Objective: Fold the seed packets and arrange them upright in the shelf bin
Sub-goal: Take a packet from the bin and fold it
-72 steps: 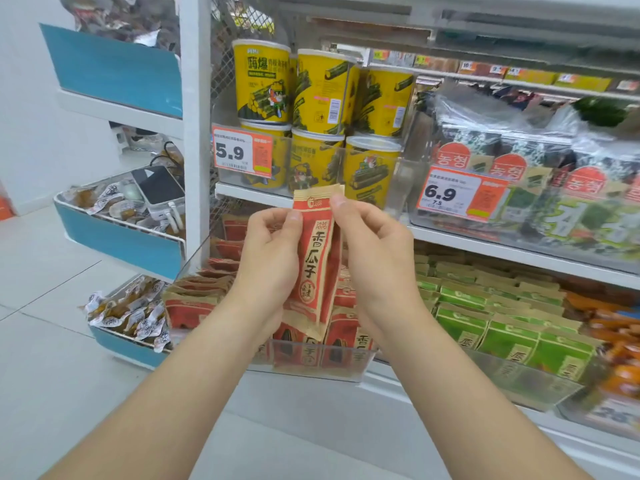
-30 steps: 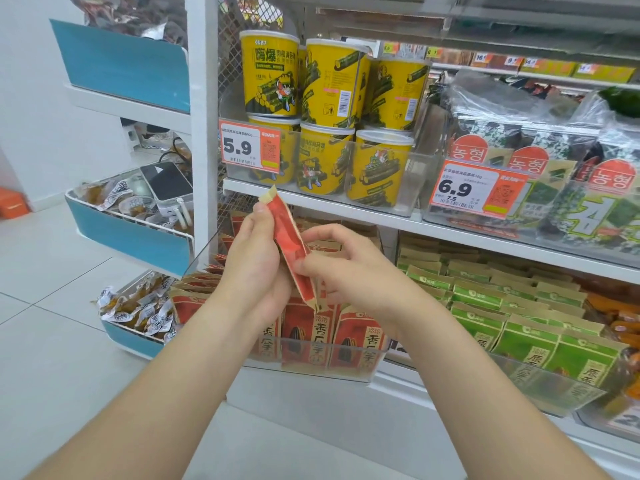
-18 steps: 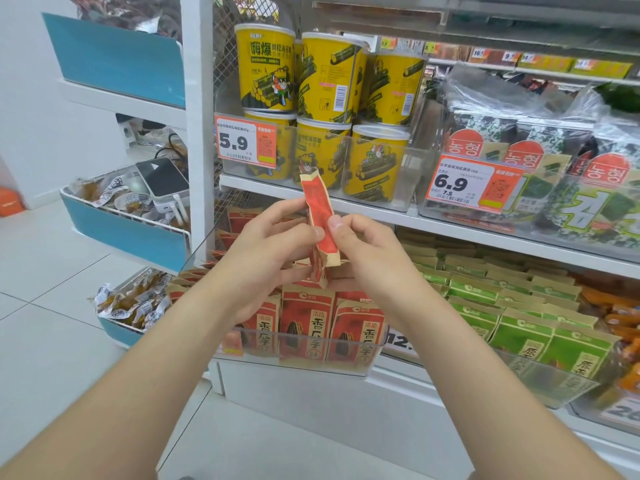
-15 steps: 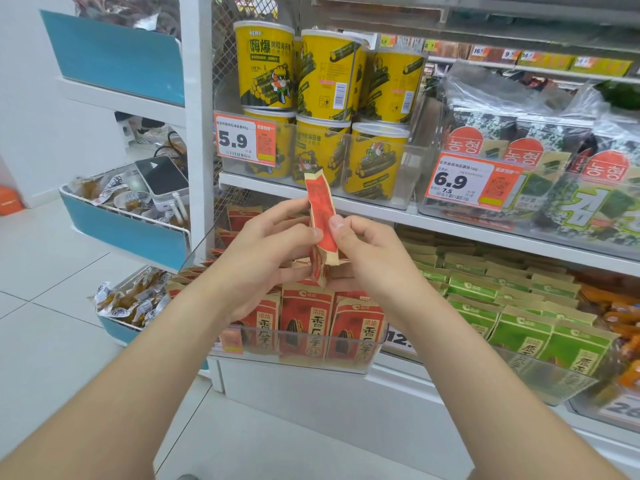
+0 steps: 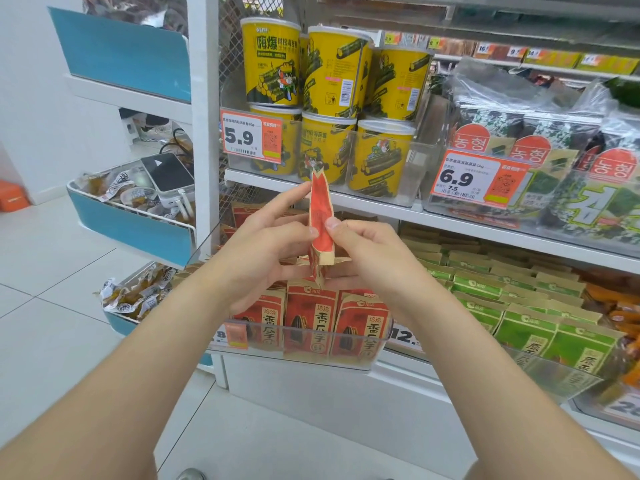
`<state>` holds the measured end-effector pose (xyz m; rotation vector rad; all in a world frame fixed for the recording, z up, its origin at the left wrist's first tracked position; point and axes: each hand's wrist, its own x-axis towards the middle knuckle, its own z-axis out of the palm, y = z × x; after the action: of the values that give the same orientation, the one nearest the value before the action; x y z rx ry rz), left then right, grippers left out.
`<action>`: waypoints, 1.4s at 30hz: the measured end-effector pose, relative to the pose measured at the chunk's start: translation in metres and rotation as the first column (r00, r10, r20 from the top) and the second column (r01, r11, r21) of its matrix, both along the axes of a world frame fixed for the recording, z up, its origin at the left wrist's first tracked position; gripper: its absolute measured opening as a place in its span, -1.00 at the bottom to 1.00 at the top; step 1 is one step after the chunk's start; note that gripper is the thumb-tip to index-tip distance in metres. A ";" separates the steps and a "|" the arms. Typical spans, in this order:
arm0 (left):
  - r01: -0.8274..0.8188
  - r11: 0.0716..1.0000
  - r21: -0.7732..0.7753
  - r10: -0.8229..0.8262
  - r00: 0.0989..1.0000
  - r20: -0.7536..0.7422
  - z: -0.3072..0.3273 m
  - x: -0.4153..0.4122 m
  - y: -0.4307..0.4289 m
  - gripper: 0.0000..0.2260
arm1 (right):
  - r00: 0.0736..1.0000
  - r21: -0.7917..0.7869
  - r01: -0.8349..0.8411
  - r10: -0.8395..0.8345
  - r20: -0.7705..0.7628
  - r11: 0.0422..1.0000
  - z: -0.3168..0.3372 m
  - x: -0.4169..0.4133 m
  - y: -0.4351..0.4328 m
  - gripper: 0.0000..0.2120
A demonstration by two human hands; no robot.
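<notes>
Well left of the shelf bin (image 5: 301,355), a blue-fronted wire basket (image 5: 131,226) holds small wrapped snacks and a white power bank (image 5: 169,178). Up and left of the bin, a price tag (image 5: 251,140) reading 5.9 hangs in front of stacked yellow tubs (image 5: 332,74).

From my feed, the left hand (image 5: 263,244) is above the bin. Its thumb and fingers pinch the left side of a red seed packet (image 5: 321,216). The packet is folded lengthwise into a narrow strip and stands nearly upright in the air above the bin, touching nothing in it. Its top reaches the edge of the shelf that carries the tubs.

The right hand (image 5: 374,258) pinches the same packet from the other side. Its thumb tip presses the red face just beside the left thumb, and its fingers curl under the packet's lower end.

Inside the bin, red packets (image 5: 311,317) stand upright behind the clear front wall, with more rows behind them.

Right of the bin, green packets (image 5: 519,306) stand in rows. Above these, up and right of the bin, a 6.9 tag (image 5: 479,181) fronts bagged seaweed (image 5: 554,133).
</notes>
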<state>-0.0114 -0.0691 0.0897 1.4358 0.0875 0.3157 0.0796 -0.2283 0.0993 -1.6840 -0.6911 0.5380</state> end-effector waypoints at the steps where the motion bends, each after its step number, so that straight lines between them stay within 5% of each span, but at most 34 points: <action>1: -0.022 1.000 -0.012 0.022 1.000 -0.005 0.000 0.000 -0.001 -0.50 | 1.000 -0.017 -0.028 0.028 -0.010 0.999 0.001 0.001 -0.001 -0.63; 5: -0.043 0.994 -0.099 0.040 0.999 -0.036 0.000 0.001 -0.004 -0.47 | 0.996 -0.093 -0.073 0.077 0.046 0.993 -0.006 0.005 0.000 -0.68; 8: 0.036 0.965 -0.260 -0.047 0.998 -0.033 -0.004 0.003 -0.009 -0.52 | 0.976 -0.141 0.085 -0.054 0.212 0.986 -0.015 0.001 0.005 -0.56; 14: -0.004 0.976 -0.218 -0.012 0.997 -0.074 -0.005 0.002 -0.019 -0.68 | 0.792 -0.079 0.335 -0.235 0.564 0.939 -0.012 0.003 0.002 -0.57; 18: -0.203 0.976 -0.078 0.186 0.966 -0.181 -0.004 0.003 -0.018 -0.64 | 0.948 -0.102 0.271 -0.247 0.203 0.957 -0.006 0.009 -0.001 -0.33; 21: -0.271 0.960 0.074 0.281 0.934 -0.220 -0.008 0.004 -0.022 -0.55 | 0.988 -0.127 0.105 -0.117 -0.099 0.986 -0.002 0.007 -0.003 -0.57; 25: -0.286 0.935 0.211 0.333 0.912 -0.240 -0.011 0.005 -0.023 -0.51 | 0.994 -0.019 0.087 -0.088 -0.061 0.996 0.000 0.005 -0.006 -0.82; 42: -0.263 0.953 -0.148 0.224 0.945 -0.239 -0.011 0.009 -0.026 -0.52 | 0.975 0.182 0.211 -0.220 0.032 0.960 -0.002 0.006 0.000 -0.77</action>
<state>-0.0021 -0.0954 0.0792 1.2780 0.4678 0.3421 0.0853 -0.2281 0.0971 -1.5857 -0.5662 0.2708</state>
